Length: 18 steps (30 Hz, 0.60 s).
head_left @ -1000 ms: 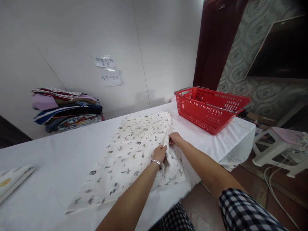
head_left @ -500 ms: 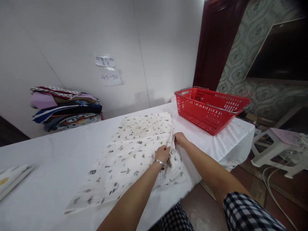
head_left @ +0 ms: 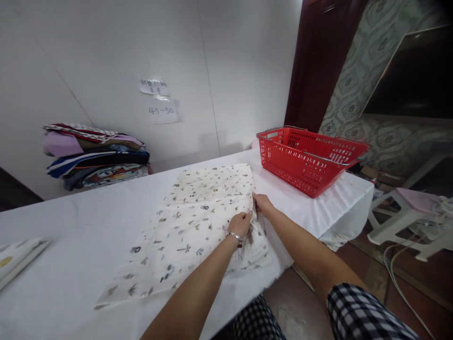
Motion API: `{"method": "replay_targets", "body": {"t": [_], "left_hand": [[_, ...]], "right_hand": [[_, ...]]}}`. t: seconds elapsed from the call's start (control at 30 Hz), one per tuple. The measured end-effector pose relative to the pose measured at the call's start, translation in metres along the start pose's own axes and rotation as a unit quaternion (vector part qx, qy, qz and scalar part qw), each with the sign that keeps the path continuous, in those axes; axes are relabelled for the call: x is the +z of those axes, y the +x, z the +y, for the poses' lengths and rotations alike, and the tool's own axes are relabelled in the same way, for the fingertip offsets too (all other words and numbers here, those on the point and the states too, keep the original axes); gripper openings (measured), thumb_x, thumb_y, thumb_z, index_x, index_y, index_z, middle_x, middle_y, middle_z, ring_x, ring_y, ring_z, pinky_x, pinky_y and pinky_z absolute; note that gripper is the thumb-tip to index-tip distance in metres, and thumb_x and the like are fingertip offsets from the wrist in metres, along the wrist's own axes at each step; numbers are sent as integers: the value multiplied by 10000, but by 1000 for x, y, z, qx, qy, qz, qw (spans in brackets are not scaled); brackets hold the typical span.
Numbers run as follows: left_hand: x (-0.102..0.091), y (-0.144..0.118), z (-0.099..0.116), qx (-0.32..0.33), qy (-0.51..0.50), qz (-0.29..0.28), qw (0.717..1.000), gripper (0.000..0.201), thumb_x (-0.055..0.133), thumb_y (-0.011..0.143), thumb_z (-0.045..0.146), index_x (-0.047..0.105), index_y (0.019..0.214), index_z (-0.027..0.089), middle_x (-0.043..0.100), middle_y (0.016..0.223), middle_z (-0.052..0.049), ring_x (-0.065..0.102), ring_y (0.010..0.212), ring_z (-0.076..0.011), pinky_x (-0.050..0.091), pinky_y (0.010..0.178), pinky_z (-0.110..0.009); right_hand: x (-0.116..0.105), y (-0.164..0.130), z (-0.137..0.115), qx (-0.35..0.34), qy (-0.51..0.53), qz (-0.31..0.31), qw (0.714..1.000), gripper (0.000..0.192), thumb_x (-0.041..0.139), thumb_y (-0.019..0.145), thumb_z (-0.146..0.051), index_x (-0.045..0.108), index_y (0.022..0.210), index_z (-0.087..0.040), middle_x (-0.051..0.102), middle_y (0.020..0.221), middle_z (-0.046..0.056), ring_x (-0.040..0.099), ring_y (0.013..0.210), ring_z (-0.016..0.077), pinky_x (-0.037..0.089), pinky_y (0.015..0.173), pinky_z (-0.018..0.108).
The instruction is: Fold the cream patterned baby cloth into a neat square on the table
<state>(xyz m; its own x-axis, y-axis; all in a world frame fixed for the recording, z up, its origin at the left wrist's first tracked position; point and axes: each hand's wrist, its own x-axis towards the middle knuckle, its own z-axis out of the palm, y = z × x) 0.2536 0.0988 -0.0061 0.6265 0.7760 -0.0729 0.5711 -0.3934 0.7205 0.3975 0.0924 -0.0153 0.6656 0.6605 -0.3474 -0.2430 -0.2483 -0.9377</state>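
Observation:
A white cloth (head_left: 193, 217) printed with small plants and figures lies spread over the white-covered table (head_left: 88, 226), with a crease across it. My left hand (head_left: 239, 224), with a bracelet at its wrist, pinches the cloth near its right edge. Just beyond it, my right hand (head_left: 262, 204) is closed on the same edge, its fingertips partly hidden by the fabric. Between and below the hands the cloth is bunched into small folds.
A red plastic basket (head_left: 293, 165) with metal handles stands at the table's back right. Folded clothes (head_left: 97, 156) are stacked at the back left. Another folded cloth (head_left: 21, 257) lies at the left edge. A stool (head_left: 414, 212) stands on the floor at right.
The cloth's right edge between my hands looks straighter and less bunched. My right hand has shifted slightly left; my left hand stays almost in place.

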Motion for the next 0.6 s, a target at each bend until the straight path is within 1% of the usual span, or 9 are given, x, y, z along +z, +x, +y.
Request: {"method": "replay_targets", "body": {"t": [0.07,0.1,0.13,0.2,0.3,0.37,0.4,0.5,0.6], "left_hand": [[-9,2,-1,-17,-26,-11,999,515,289,852,536,598,661,171,633,638,-40,579,608,-157,385,569,-256],[-17,4,-3,-24,-26,-9,999,516,288,850,542,610,691,171,644,661,-42,586,614,-160,397,576,-259],[-28,5,-7,-26,-15,1,1000,486,313,844,533,623,732,176,660,711,-43,596,647,-163,408,595,-260],[-58,8,-22,-25,48,41,998,368,404,821,476,640,811,195,673,865,-44,607,784,-179,426,670,-264],[-111,11,-62,-44,177,116,976,318,430,819,404,636,947,198,601,1126,-66,552,1009,-213,421,824,-294],[-143,11,-94,-76,258,154,951,372,416,826,396,608,1051,170,529,1236,-97,476,1129,-259,396,904,-355],[-157,11,-111,-100,281,159,941,413,400,831,409,585,1104,160,497,1273,-111,449,1159,-277,390,919,-388],[-186,14,-151,-165,304,165,924,525,348,839,465,501,1228,147,411,1352,-130,384,1215,-314,387,923,-450],[-201,22,-173,-202,294,165,920,573,314,841,493,475,1258,134,411,1346,-157,414,1188,-325,404,899,-455]], "right_hand": [[-1,2,1,5,1,4,1000,236,498,804,-374,573,771,-152,543,537,3,498,477,125,409,473,241],[-2,3,3,7,-1,8,1000,229,514,796,-372,578,779,-153,542,537,0,493,478,124,402,470,238],[-3,5,4,7,-4,13,1000,206,538,783,-357,582,785,-155,537,532,-5,486,476,122,392,466,234],[-5,7,8,7,-8,19,1000,153,581,752,-310,586,791,-162,527,522,-18,476,473,118,372,457,225],[-7,11,12,11,-3,12,1000,124,600,735,-280,587,787,-167,531,524,-21,485,483,120,368,459,222],[-7,13,13,19,6,7,1000,128,605,733,-278,586,786,-163,535,523,-18,493,490,124,375,465,224],[-7,14,12,25,12,4,1000,137,608,734,-282,586,790,-159,539,524,-14,499,495,128,380,469,228],[-8,15,8,45,40,-13,998,171,581,760,-312,589,812,-148,568,546,9,530,524,147,407,489,241],[-11,14,2,56,76,-51,994,165,487,800,-260,597,817,-138,591,574,30,562,549,157,440,514,242]]}}
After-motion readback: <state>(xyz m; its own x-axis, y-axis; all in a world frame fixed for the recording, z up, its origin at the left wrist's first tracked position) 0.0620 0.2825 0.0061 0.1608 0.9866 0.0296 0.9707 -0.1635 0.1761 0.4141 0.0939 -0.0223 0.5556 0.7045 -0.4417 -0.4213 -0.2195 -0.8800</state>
